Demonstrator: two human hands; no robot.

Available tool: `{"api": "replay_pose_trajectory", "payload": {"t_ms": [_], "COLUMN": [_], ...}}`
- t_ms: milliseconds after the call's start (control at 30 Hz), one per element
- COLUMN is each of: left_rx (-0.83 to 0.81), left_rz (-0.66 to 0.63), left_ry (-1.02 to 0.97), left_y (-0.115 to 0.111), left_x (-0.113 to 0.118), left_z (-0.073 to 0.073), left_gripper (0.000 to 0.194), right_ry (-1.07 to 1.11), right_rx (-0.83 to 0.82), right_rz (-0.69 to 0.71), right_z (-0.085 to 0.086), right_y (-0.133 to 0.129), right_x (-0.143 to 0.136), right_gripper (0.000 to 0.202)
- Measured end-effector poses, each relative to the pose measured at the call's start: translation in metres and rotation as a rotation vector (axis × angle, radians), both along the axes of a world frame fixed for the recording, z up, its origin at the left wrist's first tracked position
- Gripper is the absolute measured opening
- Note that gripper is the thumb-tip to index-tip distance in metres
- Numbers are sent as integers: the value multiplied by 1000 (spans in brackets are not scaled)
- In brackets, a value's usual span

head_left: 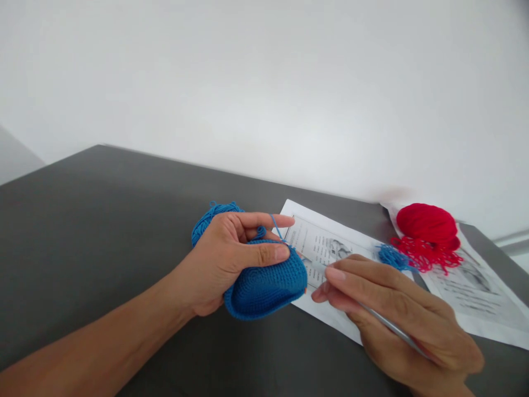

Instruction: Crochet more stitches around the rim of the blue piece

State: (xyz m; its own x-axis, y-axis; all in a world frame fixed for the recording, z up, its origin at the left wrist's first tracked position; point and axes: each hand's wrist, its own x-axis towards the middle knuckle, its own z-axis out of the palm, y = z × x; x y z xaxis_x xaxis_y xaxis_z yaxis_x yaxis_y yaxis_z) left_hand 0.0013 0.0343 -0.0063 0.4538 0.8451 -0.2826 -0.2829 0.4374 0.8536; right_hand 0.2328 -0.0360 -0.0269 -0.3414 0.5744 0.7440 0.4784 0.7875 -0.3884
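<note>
My left hand (pixel 239 248) pinches the upper edge of a blue crocheted piece (pixel 268 286), rounded and cupped, between thumb and fingers. A strand of blue yarn (pixel 275 223) runs over its outstretched index finger down to the edge of the piece. Just to the right, my right hand (pixel 392 314) grips a silvery crochet hook (pixel 392 326) like a pencil. The hook's tip end points toward the worked edge near my left thumb; it is blurred, so I cannot tell whether it sits in a stitch. Behind my left hand lies a ball of blue yarn (pixel 206 219), partly hidden.
Printed sheets (pixel 303 220) with text and pictures lie under and beyond my hands on the dark grey table (pixel 103 220). At the right, a red yarn ball (pixel 427 223), loose red strands (pixel 433 256) and a small blue yarn tangle (pixel 394 257) rest on the papers. A white wall (pixel 231 94) rises behind.
</note>
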Motion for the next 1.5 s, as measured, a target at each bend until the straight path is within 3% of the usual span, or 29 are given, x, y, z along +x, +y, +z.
{"api": "replay_pose_trajectory", "payload": {"t_ms": [200, 633, 867, 1100, 1267, 1400, 1500], "left_rx": [3, 123, 160, 188, 206, 220, 217], "left_rz": [-22, -72, -120, -143, -148, -120, -48], "left_ry": [65, 206, 237, 251, 213, 189, 164], "left_y": [3, 8, 10, 10, 9, 7, 4], "left_x": [-3, -7, -7, -8, -6, -7, -5], "left_z": [1, 4, 4, 2, 4, 3, 0], "left_gripper": [43, 29, 26, 9, 9, 13, 16], "right_ry": [-36, -158, -174, -194, 62, 599, 880], "right_rx": [-39, -75, -137, -198, -294, -638, -804], "right_rz": [-25, -6, 2, 9, 81, 223, 277], "right_z": [5, 16, 28, 38, 27, 6, -6], "right_y": [-2, 0, 0, -3, 1, 6, 9], "right_x": [11, 25, 27, 30, 22, 7, -7], "right_gripper": [60, 38, 38, 41, 30, 18, 14]}}
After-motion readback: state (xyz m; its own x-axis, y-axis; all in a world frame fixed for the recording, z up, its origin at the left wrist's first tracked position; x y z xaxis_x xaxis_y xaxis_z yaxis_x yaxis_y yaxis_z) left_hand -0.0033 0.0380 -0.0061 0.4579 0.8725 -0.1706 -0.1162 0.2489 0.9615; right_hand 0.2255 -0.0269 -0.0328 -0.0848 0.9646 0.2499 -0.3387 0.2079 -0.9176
